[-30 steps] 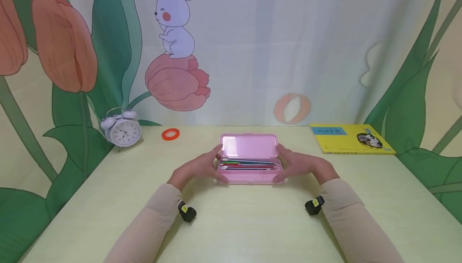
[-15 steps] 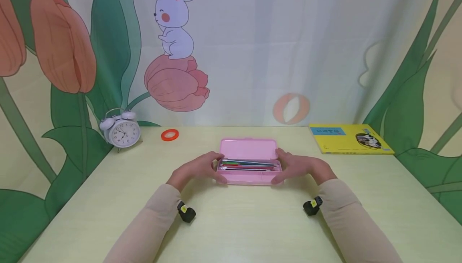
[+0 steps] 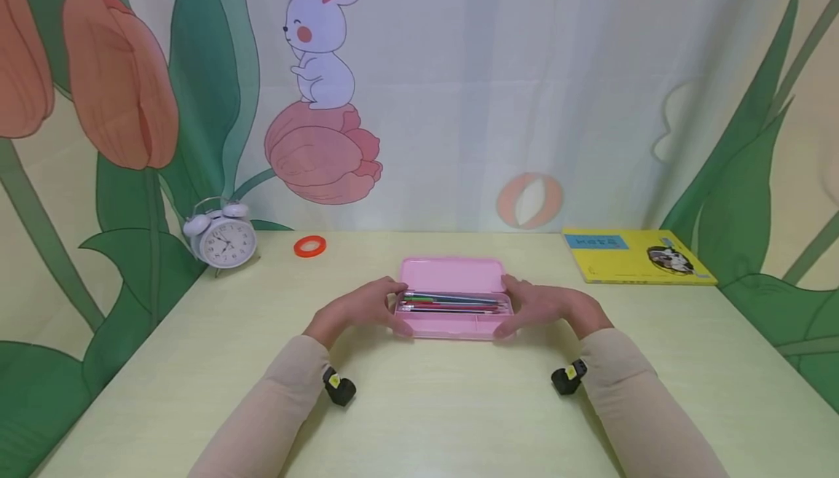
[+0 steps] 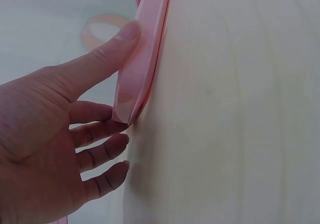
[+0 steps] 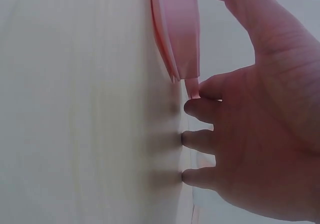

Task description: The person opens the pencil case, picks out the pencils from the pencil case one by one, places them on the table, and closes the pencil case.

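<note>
A pink pencil case (image 3: 435, 326) lies on the table with its lid (image 3: 452, 275) raised at the back. Several pencils (image 3: 452, 304) lie lengthwise in its rear compartment; a small divider shows in the front part. My left hand (image 3: 365, 306) grips the left end, thumb at the front and fingers behind. At the right end, my right hand (image 3: 549, 304) holds it the same way. In the left wrist view, the thumb presses on the case's side (image 4: 137, 64) and the lower fingers spread below its corner. The right wrist view shows the fingertips close to the table beside the case's end (image 5: 181, 34).
A white twin-bell alarm clock (image 3: 226, 241) stands at the back left of the table (image 3: 446, 405). Beside it lies an orange-red ring (image 3: 317, 251), like a tape roll. At the back right is a yellow book (image 3: 629, 267). A printed curtain (image 3: 446, 135) hangs behind the table.
The lid has tilted, its top edge now sits lower in view, and the bright glare on it is gone. Both hands have kept their places at the case's ends.
</note>
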`<state>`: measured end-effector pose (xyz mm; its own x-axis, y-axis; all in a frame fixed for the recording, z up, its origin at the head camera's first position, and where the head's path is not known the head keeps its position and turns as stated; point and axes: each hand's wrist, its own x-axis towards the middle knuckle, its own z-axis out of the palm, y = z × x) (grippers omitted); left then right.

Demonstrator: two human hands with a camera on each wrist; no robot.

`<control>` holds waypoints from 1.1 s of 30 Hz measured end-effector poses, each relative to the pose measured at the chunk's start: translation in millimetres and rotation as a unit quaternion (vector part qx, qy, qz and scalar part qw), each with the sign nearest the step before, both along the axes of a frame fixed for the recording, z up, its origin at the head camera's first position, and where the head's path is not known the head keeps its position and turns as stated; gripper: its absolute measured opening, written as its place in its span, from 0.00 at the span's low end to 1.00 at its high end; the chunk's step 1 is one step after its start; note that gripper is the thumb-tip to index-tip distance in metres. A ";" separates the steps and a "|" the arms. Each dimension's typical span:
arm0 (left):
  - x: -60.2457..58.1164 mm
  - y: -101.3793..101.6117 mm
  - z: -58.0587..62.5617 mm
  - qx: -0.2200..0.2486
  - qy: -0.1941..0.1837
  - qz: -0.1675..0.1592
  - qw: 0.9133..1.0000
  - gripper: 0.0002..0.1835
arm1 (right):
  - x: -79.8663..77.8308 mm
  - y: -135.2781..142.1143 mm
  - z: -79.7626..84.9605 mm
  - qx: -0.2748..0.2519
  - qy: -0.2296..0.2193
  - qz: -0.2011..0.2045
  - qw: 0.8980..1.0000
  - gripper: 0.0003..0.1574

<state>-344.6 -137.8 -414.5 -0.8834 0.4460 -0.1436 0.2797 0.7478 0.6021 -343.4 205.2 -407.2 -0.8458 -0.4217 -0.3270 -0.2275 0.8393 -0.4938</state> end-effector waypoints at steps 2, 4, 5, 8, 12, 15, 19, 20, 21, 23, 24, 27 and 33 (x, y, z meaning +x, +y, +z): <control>0.2 0.1 0.0 0.000 -0.003 0.001 1.000 0.53 | 0.5 -0.4 0.4 0.005 -0.001 -0.003 1.000 0.82; 0.4 -0.1 0.4 0.000 -0.002 0.002 1.000 0.53 | 0.5 -1.0 0.5 0.010 -0.001 -0.005 1.000 0.81; 0.5 -0.2 0.6 0.000 -0.002 0.002 1.000 0.53 | 0.4 -1.3 0.5 0.014 0.000 -0.007 1.000 0.81; 0.7 -0.3 1.1 0.000 -0.001 0.004 1.000 0.53 | -0.1 -1.5 0.7 0.018 -0.001 -0.010 1.000 0.80; 1.2 -0.6 1.2 -0.003 -0.001 0.007 1.000 0.53 | -1.2 -1.1 0.7 0.017 0.001 -0.008 1.000 0.81; 0.8 -0.7 0.8 -0.006 0.000 0.007 1.000 0.53 | -2.0 0.0 1.4 0.005 0.005 0.005 1.000 0.81; -0.6 0.2 0.6 -0.006 0.003 0.000 1.000 0.54 | -2.1 2.9 4.1 -0.012 0.023 0.024 0.999 0.81; -1.1 0.5 0.5 -0.005 0.003 -0.003 1.000 0.54 | -2.0 4.0 4.9 -0.010 0.030 0.023 0.999 0.81; -1.4 0.8 0.5 -0.004 0.003 -0.004 1.000 0.54 | -2.0 5.2 5.7 -0.009 0.036 0.022 0.999 0.81; -2.0 1.2 0.2 -0.003 -0.001 -0.004 1.000 0.54 | -2.0 7.4 7.5 -0.001 0.048 0.013 0.999 0.79; -2.1 1.3 0.0 -0.001 -0.002 -0.005 1.000 0.54 | -2.1 8.5 8.2 0.003 0.054 0.010 0.998 0.77; -1.7 1.4 -0.4 0.003 -0.009 -0.004 1.000 0.53 | -3.1 10.3 10.8 0.014 0.071 0.007 0.997 0.72; 0.6 0.6 0.3 0.001 -0.007 -0.005 1.000 0.52 | -6.4 7.6 21.5 0.000 0.127 -0.016 0.992 0.59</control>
<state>-344.0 -137.2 -414.2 -0.8770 0.4545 -0.1558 0.2777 0.7441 0.6076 -349.8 212.9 -385.7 -0.9138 -0.3934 -0.1013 -0.3179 0.8478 -0.4244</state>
